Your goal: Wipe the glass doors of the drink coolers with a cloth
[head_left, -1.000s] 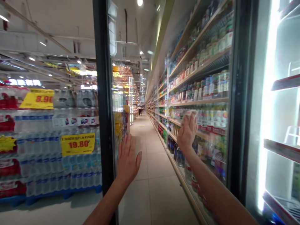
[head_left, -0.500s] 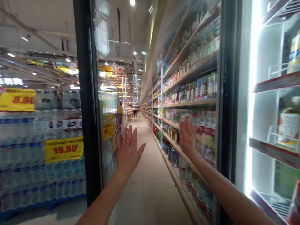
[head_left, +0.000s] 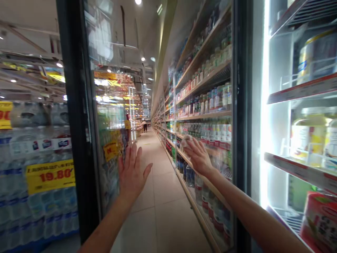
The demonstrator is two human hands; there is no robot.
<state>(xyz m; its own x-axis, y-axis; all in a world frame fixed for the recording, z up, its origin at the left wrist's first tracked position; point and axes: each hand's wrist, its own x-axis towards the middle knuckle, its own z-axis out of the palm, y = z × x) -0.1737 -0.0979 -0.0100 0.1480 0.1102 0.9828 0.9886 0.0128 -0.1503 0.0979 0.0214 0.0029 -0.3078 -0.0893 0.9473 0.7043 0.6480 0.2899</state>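
1) As the right hand point(head_left: 198, 156) lies over a pale cloth point(head_left: 186, 140) at the glass door point(head_left: 163, 189), the work looks to be under way rather than finished

2) The right hand's fingers are long and close together, apparently clamped on the cloth between them and the pane; the cloth sits at the fingertips, about mid-height on the glass and nearer the door's right frame edge point(head_left: 241, 105) than its top

3) The left hand point(head_left: 131, 175) is bare, its fingers and thumb apart, its palm turned to the pane near the left frame edge point(head_left: 76, 123); whether it touches the glass I cannot tell

4) What is done: the door stands open beside the lit cooler shelves point(head_left: 300, 168), and the cloth is at the pane; no line shows between wiped and unwiped glass

5) What is left: hard to judge, since reflections and blur hide any smears; the cloth covers only a small patch
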